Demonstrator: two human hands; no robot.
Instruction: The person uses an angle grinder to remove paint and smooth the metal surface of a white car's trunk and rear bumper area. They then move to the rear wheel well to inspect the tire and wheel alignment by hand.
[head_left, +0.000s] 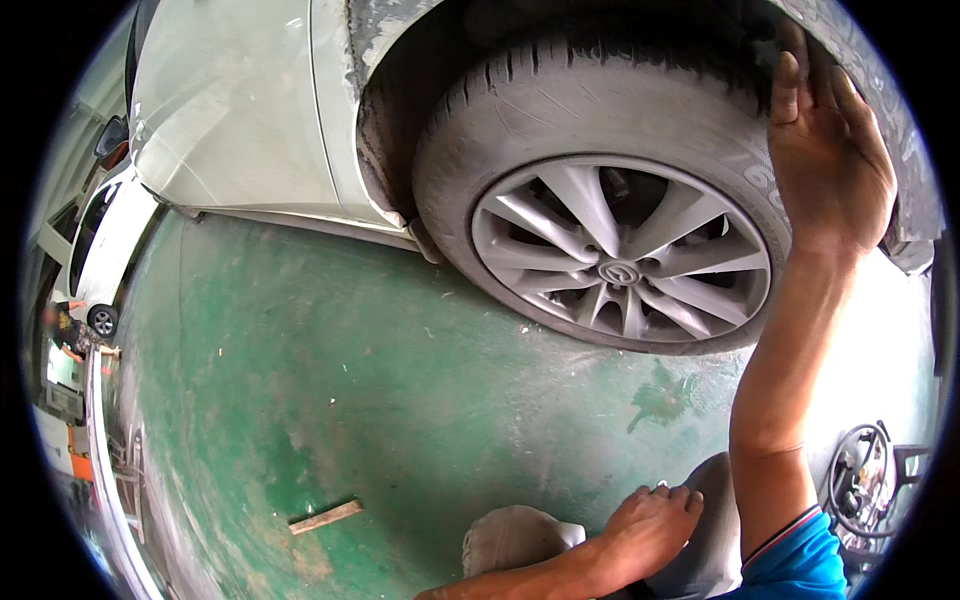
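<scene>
My right hand (835,170) is raised to the wheel arch at the upper right. Its fingers are stretched and apart, and some tips go into the dark beside the grey fender (905,130). Just left of it is the dusty tyre (590,120) with its silver multi-spoke wheel rim (620,272). My left hand (650,530) lies low, over my grey-clad knee (710,520), fingers curled. A small white bit shows at its fingertips, too small to name.
The pale car door (230,110) is left of the wheel. A short wooden strip (326,516) lies on the green floor (400,400). A steering wheel (860,480) and loose parts sit at the lower right. Far left are a white car (100,240) and another person (75,330).
</scene>
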